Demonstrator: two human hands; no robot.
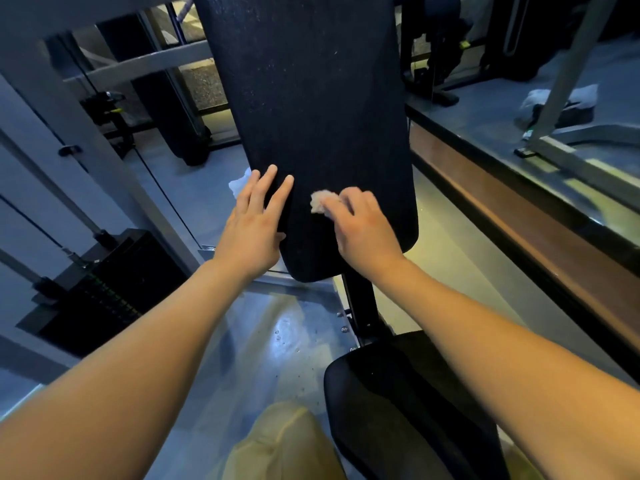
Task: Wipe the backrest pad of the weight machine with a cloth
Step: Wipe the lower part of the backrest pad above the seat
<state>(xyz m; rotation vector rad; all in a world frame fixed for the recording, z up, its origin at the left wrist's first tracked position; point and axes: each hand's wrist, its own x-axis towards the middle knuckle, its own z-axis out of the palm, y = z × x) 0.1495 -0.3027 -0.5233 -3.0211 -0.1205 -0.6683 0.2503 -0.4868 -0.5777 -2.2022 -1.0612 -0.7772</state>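
- Right hand (360, 230) bunches the small crumpled whitish cloth (318, 201) under curled fingers (351, 199) and presses it onto the lower middle of the tall black grainy backrest pad (311, 98). That's the wiping contact.
- Left hand (251, 230) lies flat on the pad's lower left edge, fingers straight and slightly spread, holding nothing. It's probably bracing the pad against the push.
- The pad looks like pebbled vinyl, long and round-cornered, with pale specks higher up, so I'd say there's plenty left to wipe.
- Black rounded seat cushion (381, 410) sits below, apart from the pad.
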